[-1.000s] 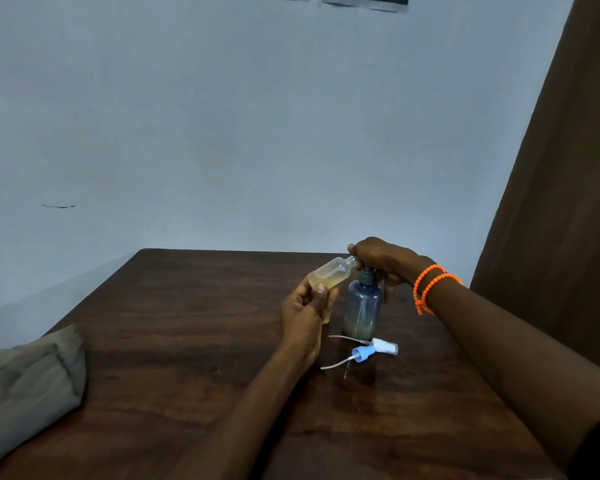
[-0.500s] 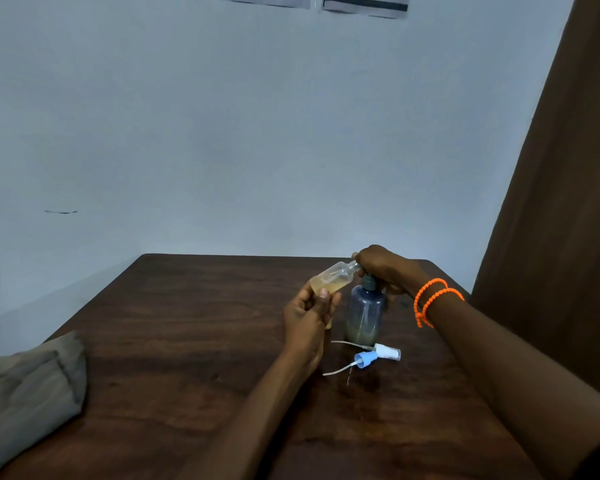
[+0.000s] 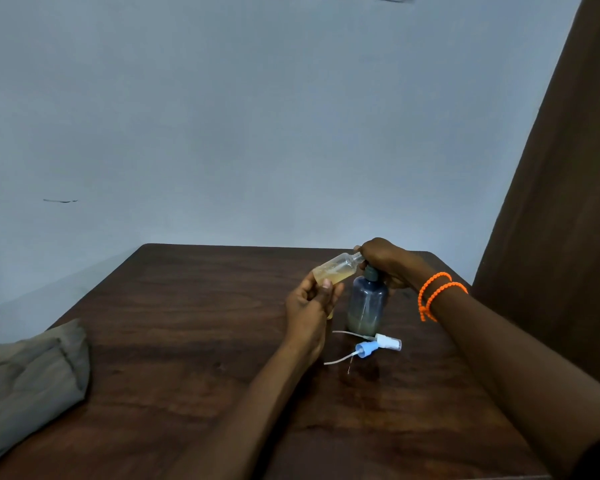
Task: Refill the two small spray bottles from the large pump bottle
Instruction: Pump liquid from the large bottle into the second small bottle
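Head view: right hand [image 3: 385,261] still presses pump bottle [image 3: 366,306] (unchanged).

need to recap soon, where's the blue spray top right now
In the head view the blue spray top lies on the table, right of centre, beside the white spray top, just in front of the pump bottle.

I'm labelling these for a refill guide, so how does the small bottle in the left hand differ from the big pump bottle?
The small spray bottle is clear, tilted, uncapped and held off the table by the left hand; the large pump bottle is bluish, upright, standing on the table with its dark pump on, under the right hand. The small bottle's liquid looks yellowish, the large one's darker. Both are see-through and partly filled.
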A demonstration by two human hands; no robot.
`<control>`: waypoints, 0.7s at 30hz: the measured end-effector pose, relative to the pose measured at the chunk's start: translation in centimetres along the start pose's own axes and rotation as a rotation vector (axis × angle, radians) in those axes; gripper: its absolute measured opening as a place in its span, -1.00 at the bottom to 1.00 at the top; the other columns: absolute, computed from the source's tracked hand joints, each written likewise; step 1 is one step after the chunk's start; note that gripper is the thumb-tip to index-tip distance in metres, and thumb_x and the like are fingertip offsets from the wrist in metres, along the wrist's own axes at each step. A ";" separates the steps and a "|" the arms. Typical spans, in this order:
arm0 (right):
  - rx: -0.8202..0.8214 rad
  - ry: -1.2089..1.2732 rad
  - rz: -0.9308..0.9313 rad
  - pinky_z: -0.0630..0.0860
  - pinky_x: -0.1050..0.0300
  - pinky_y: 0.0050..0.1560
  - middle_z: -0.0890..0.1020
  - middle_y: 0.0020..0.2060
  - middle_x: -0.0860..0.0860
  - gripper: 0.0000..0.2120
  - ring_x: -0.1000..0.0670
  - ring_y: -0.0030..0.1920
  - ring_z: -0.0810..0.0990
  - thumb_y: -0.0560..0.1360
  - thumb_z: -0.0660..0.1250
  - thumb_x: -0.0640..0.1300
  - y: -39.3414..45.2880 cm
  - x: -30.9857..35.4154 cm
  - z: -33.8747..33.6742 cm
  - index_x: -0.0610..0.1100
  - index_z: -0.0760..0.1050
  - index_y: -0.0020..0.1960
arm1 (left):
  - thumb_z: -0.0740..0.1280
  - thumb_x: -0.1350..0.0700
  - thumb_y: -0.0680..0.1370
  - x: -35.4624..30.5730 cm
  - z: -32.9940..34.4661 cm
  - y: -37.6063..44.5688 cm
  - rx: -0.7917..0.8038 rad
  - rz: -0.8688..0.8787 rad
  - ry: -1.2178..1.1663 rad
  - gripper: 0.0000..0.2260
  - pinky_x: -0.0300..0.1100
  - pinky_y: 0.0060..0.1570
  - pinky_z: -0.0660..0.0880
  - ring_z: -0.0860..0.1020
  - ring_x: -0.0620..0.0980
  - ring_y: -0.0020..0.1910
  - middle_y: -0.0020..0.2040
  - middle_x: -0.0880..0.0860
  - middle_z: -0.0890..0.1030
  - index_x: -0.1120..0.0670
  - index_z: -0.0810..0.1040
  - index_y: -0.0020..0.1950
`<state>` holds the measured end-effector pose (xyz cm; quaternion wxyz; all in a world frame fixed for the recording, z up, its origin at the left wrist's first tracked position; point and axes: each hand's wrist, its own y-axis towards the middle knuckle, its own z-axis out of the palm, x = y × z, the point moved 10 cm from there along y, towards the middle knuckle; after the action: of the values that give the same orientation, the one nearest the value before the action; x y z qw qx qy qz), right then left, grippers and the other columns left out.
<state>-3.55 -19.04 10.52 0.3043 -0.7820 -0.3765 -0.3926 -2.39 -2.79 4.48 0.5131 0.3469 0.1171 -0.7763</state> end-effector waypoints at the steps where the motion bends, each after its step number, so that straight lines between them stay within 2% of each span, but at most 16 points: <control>1: 0.007 -0.018 -0.001 0.27 0.11 -0.34 0.40 -0.33 -0.10 -0.78 -0.07 -0.32 0.40 0.54 0.06 -0.24 -0.1 0.1 0.1 -0.13 0.43 -0.20 | 0.24 0.36 0.64 0.0 0.1 -0.1 0.001 -0.001 0.000 -0.77 -0.23 0.10 0.62 0.70 -0.07 0.03 0.03 0.05 0.73 0.26 0.56 0.27; 3: 0.031 -0.048 0.005 0.39 0.01 -0.29 0.43 -0.25 -0.13 -0.80 -0.16 -0.22 0.43 0.58 0.09 -0.19 -0.5 0.5 -0.1 -0.17 0.47 -0.11 | 0.24 0.36 0.63 0.1 0.0 -0.1 0.000 -0.005 -0.002 -0.77 -0.22 0.10 0.62 0.70 -0.06 0.03 0.03 0.07 0.73 0.26 0.56 0.26; 5: 0.049 -0.104 0.052 0.50 -0.27 -0.22 0.47 -0.14 -0.13 -0.76 -0.24 -0.11 0.49 0.65 0.15 -0.03 -0.7 0.6 -0.5 -0.19 0.46 0.05 | 0.26 0.36 0.63 0.1 -0.2 -0.1 -0.012 -0.005 -0.011 -0.75 -0.20 0.11 0.62 0.69 -0.04 0.05 0.06 0.10 0.72 0.28 0.55 0.29; 6: 0.051 -0.130 0.070 0.50 -0.32 -0.20 0.48 -0.12 -0.11 -0.72 -0.25 -0.08 0.50 0.66 0.15 0.04 -0.8 0.5 -0.7 -0.18 0.44 0.06 | 0.26 0.35 0.63 0.0 -0.3 0.0 -0.019 -0.005 -0.015 -0.75 -0.20 0.11 0.62 0.68 -0.02 0.06 0.08 0.12 0.71 0.29 0.54 0.30; 8: 0.021 -0.108 0.047 0.47 -0.12 -0.18 0.48 -0.16 -0.08 -0.72 -0.16 -0.15 0.48 0.66 0.17 0.05 -0.3 0.5 -0.8 -0.16 0.43 -0.03 | 0.26 0.35 0.63 -0.1 -0.5 0.1 -0.026 -0.004 -0.020 -0.75 -0.20 0.11 0.62 0.67 0.00 0.08 0.10 0.13 0.70 0.29 0.54 0.30; 9: 0.000 -0.071 0.024 0.42 0.01 -0.22 0.47 -0.20 -0.08 -0.75 -0.10 -0.21 0.44 0.66 0.17 0.00 0.0 0.4 -0.8 -0.15 0.43 -0.07 | 0.26 0.35 0.63 -0.1 -0.4 0.2 -0.022 -0.001 -0.020 -0.75 -0.21 0.11 0.62 0.67 -0.01 0.07 0.09 0.12 0.71 0.29 0.54 0.30; 11: -0.018 -0.017 -0.011 0.32 0.11 -0.31 0.44 -0.27 -0.09 -0.82 -0.04 -0.29 0.38 0.63 0.14 -0.13 0.5 0.3 -0.4 -0.14 0.44 -0.10 | 0.25 0.35 0.63 0.0 -0.3 0.3 -0.012 0.005 -0.016 -0.75 -0.22 0.09 0.62 0.68 -0.03 0.05 0.07 0.10 0.72 0.29 0.54 0.30; 14: -0.001 -0.029 -0.022 0.33 0.09 -0.33 0.42 -0.31 -0.11 -0.83 -0.13 -0.25 0.43 0.52 0.11 -0.20 0.2 0.3 0.0 -0.16 0.46 -0.13 | 0.24 0.37 0.63 0.1 -0.2 0.1 -0.006 0.006 -0.011 -0.74 -0.22 0.11 0.62 0.69 -0.04 0.05 0.07 0.10 0.71 0.30 0.53 0.31; 16: -0.004 -0.023 -0.013 0.39 0.01 -0.26 0.44 -0.27 -0.11 -0.84 -0.15 -0.21 0.45 0.56 0.15 -0.14 -0.5 0.6 -0.3 -0.17 0.47 -0.08 | 0.25 0.36 0.63 0.2 -0.1 -0.1 -0.005 -0.001 -0.005 -0.74 -0.21 0.11 0.62 0.69 -0.04 0.05 0.08 0.10 0.71 0.29 0.54 0.31; 19: 0.006 -0.063 0.025 0.39 -0.19 -0.10 0.47 -0.18 -0.07 -0.73 -0.15 -0.17 0.45 0.64 0.18 0.03 -0.7 0.7 -0.8 -0.14 0.43 -0.10 | 0.26 0.35 0.63 0.0 -0.4 0.0 -0.021 -0.003 -0.006 -0.74 -0.20 0.11 0.62 0.68 -0.01 0.08 0.14 0.16 0.69 0.28 0.54 0.31; 21: 0.000 -0.083 0.017 0.41 -0.20 -0.06 0.48 -0.18 -0.07 -0.74 -0.17 -0.13 0.46 0.63 0.19 0.03 -0.2 0.9 -0.9 -0.13 0.42 -0.12 | 0.26 0.35 0.63 -0.1 -0.5 0.1 -0.027 0.001 -0.011 -0.74 -0.20 0.10 0.62 0.68 0.00 0.08 0.15 0.16 0.69 0.28 0.54 0.32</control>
<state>-3.73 -19.36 11.76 0.2916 -0.8010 -0.3821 -0.3570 -2.03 -2.50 4.19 0.5188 0.3360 0.1245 -0.7762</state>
